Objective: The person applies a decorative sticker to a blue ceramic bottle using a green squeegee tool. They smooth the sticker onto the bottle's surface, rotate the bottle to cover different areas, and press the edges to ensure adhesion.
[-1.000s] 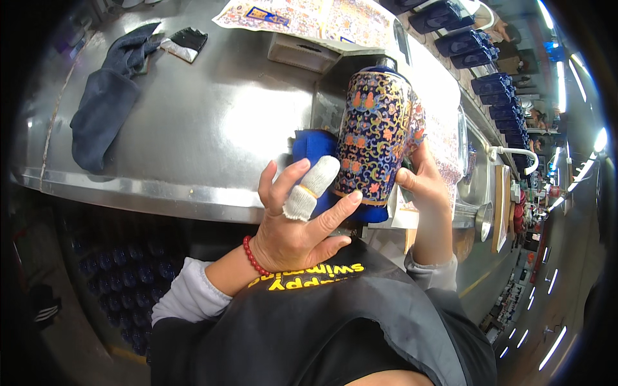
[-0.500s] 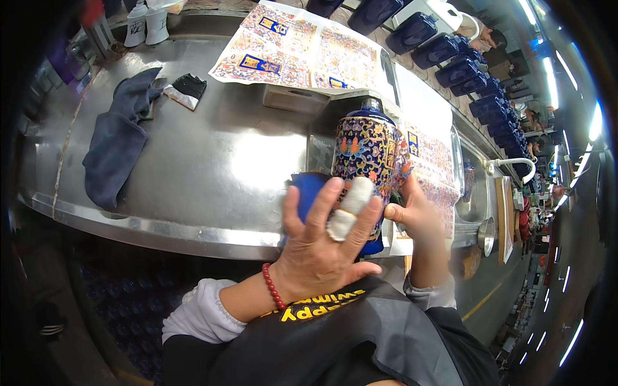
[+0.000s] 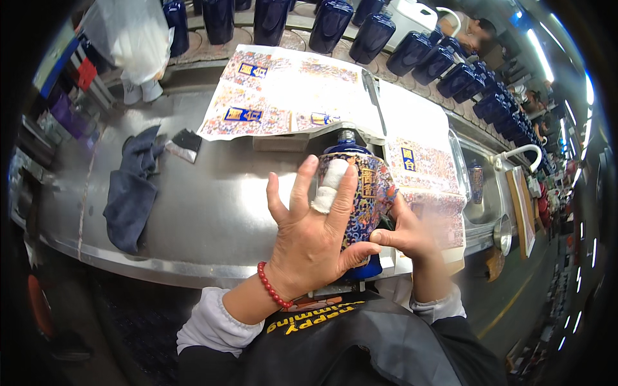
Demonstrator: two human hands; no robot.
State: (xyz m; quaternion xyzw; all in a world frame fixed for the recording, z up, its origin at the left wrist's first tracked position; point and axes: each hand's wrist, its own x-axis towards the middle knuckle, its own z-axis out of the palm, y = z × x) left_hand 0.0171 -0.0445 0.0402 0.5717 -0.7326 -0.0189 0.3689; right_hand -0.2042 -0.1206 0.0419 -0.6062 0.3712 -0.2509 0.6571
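A dark blue bottle (image 3: 355, 147) leans with its neck pointing away from me, its body wrapped in a colourful flower-patterned decal (image 3: 368, 209). My left hand (image 3: 312, 222) lies across the bottle's left side with the fingers spread; a white wrapping covers the middle finger. At the bottle's right side, my right hand (image 3: 409, 231) has its fingertips and thumb closed on the edge of the decal, which stands out a little there. What lies under my left palm is hidden.
Patterned decal sheets (image 3: 290, 80) lie beyond the bottle and more (image 3: 425, 186) to its right. A dark cloth (image 3: 131, 186) rests on the metal table (image 3: 193, 222). Several blue bottles (image 3: 331, 26) line the far side. At right is a sink with a white tap (image 3: 524, 151).
My view has tilted, showing more bottles at the far side. My left hand has slid up the bottle toward its neck. A blue patch beside the bottle is out of sight.
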